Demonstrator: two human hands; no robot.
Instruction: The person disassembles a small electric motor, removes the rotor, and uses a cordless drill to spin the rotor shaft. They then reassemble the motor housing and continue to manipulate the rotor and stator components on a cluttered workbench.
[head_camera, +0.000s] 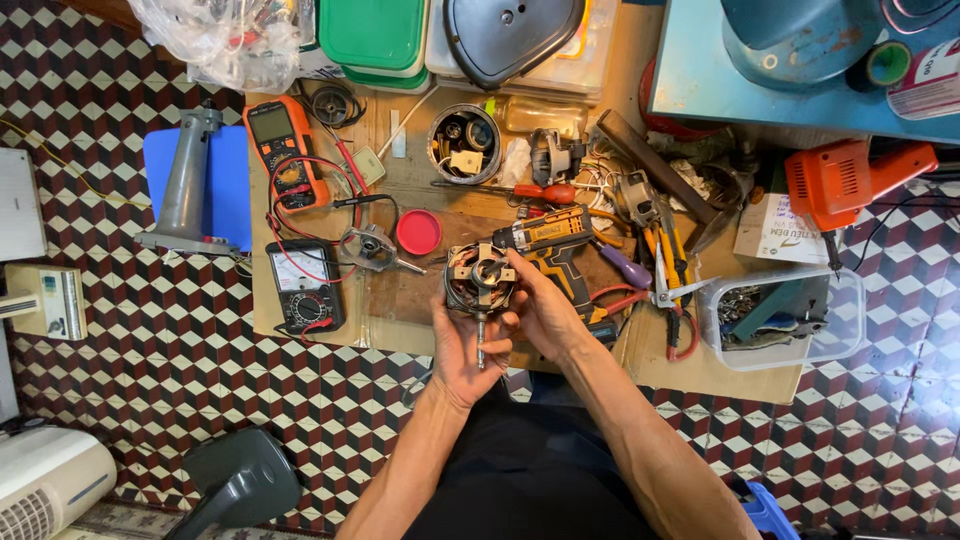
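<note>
I hold a small round electric motor (478, 280) with copper windings and a steel shaft pointing down toward me. My left hand (462, 352) cups it from below, fingers around the shaft. My right hand (540, 308) grips its right side, thumb on the top bracket. Just behind the motor lies a yellow and black cordless drill (548, 246) on a worn wooden board (420, 180). A red round lid (418, 232) sits to the left of the motor.
An orange digital multimeter (281, 150) and a black analog meter (304, 284) lie at left with red leads. Pliers and screwdrivers (660, 262) clutter the right. A clear plastic box (782, 316) holds metal parts. An orange power tool (850, 178) lies far right. The floor is patterned tile.
</note>
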